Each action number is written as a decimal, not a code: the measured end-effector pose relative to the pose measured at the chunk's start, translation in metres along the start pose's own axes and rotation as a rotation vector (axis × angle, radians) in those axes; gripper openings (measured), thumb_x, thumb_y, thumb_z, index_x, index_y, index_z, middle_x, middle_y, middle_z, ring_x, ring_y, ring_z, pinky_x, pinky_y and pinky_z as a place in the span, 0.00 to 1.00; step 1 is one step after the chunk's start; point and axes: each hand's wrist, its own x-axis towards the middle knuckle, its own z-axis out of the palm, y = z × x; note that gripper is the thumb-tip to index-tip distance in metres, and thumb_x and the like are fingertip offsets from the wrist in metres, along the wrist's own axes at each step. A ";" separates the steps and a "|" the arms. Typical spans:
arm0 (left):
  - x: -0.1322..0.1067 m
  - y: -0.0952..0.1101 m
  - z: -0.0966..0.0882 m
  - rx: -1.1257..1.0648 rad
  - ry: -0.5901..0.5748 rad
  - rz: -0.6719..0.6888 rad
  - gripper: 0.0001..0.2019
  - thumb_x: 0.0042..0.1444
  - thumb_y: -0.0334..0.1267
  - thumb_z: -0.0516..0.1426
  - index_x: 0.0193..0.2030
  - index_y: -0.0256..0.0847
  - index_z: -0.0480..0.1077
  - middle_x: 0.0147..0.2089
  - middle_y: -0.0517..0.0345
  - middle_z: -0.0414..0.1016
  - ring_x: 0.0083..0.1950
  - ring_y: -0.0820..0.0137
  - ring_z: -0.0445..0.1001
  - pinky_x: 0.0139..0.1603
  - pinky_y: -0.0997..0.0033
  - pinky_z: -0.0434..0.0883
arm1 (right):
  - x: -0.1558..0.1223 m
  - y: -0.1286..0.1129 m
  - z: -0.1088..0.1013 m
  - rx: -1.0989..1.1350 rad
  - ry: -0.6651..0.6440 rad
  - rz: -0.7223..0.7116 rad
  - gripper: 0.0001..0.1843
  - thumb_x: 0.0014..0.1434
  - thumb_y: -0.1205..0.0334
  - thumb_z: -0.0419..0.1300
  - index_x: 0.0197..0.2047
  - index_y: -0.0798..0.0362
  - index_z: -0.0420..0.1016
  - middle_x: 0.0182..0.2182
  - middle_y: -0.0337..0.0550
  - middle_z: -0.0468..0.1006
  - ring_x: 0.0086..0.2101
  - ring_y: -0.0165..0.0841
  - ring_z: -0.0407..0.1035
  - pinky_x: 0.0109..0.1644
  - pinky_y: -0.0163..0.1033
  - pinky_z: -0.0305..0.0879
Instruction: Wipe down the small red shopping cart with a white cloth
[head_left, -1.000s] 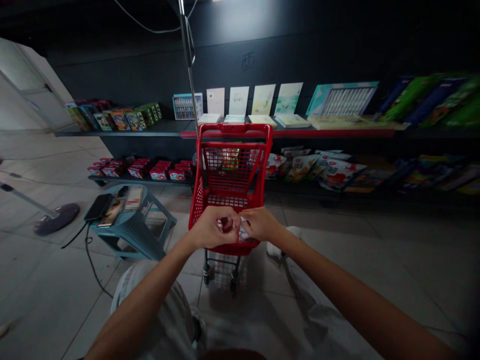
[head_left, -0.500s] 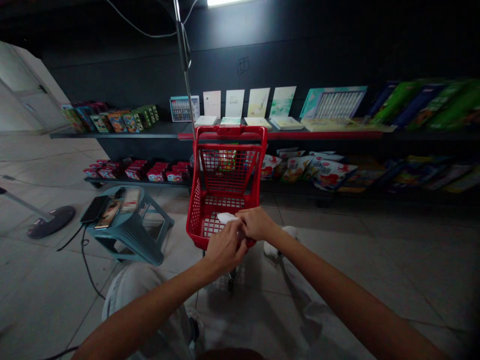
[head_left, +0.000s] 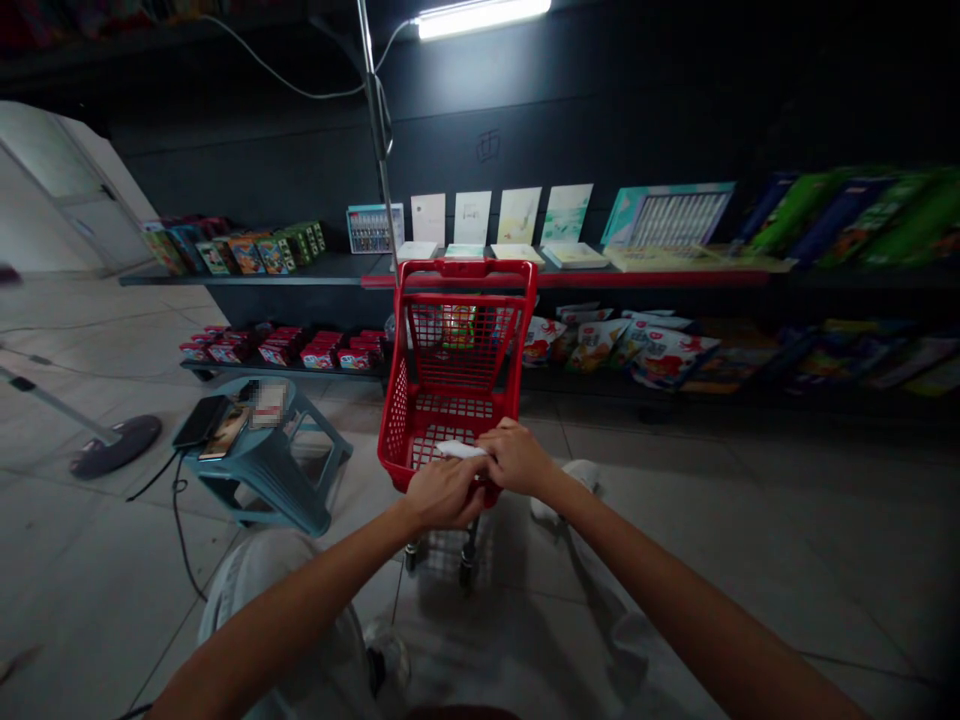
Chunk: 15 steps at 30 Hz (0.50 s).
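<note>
A small red shopping cart [head_left: 457, 300] stands on the tiled floor right in front of me. Both my hands meet at its near rim. My left hand [head_left: 442, 493] is closed over the rim, fingers curled. My right hand [head_left: 512, 458] is closed beside it, pinching a small white packet [head_left: 459, 449] that lies across the cart's near edge. The two hands touch each other. Inside the cart's far end a green and orange item [head_left: 459, 322] shows through the mesh.
A teal plastic stool [head_left: 281, 470] with a phone and cards stands at left, a cable trailing from it. A fan base [head_left: 114, 443] lies farther left. Dark shelves [head_left: 315, 268] with boxes, cards and snack bags run along the wall behind the cart.
My hands dropped from chest height down to the cart's near rim. The white packet now rests at the rim. My left hand slid under and beside the right.
</note>
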 end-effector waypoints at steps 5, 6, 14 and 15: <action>0.007 -0.016 -0.003 -0.002 0.006 0.071 0.14 0.62 0.43 0.53 0.52 0.41 0.67 0.42 0.49 0.80 0.45 0.58 0.80 0.44 0.61 0.74 | 0.003 -0.005 0.002 -0.023 0.050 0.056 0.13 0.64 0.65 0.53 0.38 0.56 0.80 0.39 0.47 0.84 0.40 0.36 0.74 0.50 0.43 0.52; 0.007 -0.020 -0.003 0.002 0.011 0.089 0.11 0.61 0.43 0.54 0.47 0.42 0.68 0.41 0.49 0.80 0.43 0.59 0.79 0.42 0.61 0.73 | 0.005 -0.007 0.003 -0.028 0.058 0.067 0.13 0.64 0.65 0.53 0.39 0.56 0.80 0.39 0.47 0.84 0.40 0.36 0.74 0.50 0.43 0.52; 0.011 -0.045 -0.017 0.008 0.023 0.101 0.07 0.61 0.41 0.53 0.41 0.42 0.68 0.37 0.54 0.77 0.38 0.64 0.76 0.38 0.66 0.69 | 0.011 -0.015 0.015 -0.051 0.154 0.056 0.12 0.66 0.64 0.54 0.44 0.55 0.79 0.42 0.48 0.83 0.43 0.38 0.74 0.54 0.45 0.53; 0.011 -0.048 -0.019 0.018 0.017 0.100 0.07 0.62 0.41 0.52 0.41 0.42 0.68 0.36 0.54 0.76 0.37 0.65 0.75 0.37 0.67 0.68 | 0.011 -0.012 0.016 -0.053 0.159 0.029 0.12 0.66 0.64 0.54 0.45 0.55 0.79 0.43 0.48 0.83 0.43 0.38 0.73 0.54 0.45 0.53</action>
